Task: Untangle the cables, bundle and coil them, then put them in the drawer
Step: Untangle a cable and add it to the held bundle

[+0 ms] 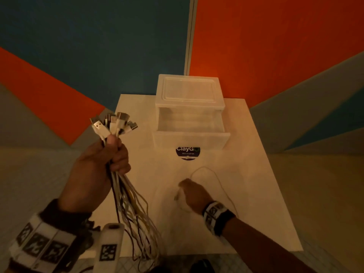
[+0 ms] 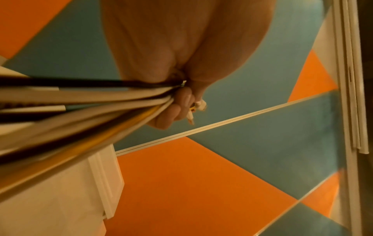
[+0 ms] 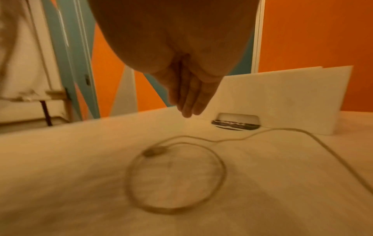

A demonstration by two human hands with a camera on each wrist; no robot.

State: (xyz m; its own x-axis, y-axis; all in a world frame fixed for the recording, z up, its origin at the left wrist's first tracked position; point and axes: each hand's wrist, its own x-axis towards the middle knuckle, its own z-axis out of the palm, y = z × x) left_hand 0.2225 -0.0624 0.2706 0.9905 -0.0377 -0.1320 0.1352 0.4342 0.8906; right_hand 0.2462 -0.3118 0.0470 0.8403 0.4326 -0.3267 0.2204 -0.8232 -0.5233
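My left hand [image 1: 111, 154] is raised over the table's left edge and grips a bundle of cables [image 1: 128, 196] in a fist. Their USB plugs [image 1: 113, 124] fan out above the fist, and the white, black and yellow cords hang below it. The left wrist view shows the fingers [image 2: 177, 105] curled round the cords [image 2: 84, 102]. My right hand [image 1: 190, 191] hovers low over a single white cable [image 3: 175, 175] lying in a loose loop on the table, fingers [image 3: 187, 99] straight and holding nothing. The translucent drawer [image 1: 191, 125] stands pulled out, with nothing visible inside.
The clear plastic drawer unit [image 1: 189, 91] stands at the back of the white table [image 1: 260, 203], against an orange and teal wall. A round dark sticker [image 1: 187, 153] lies just in front of the drawer. A white tagged cylinder [image 1: 110, 247] sticks up near my left wrist.
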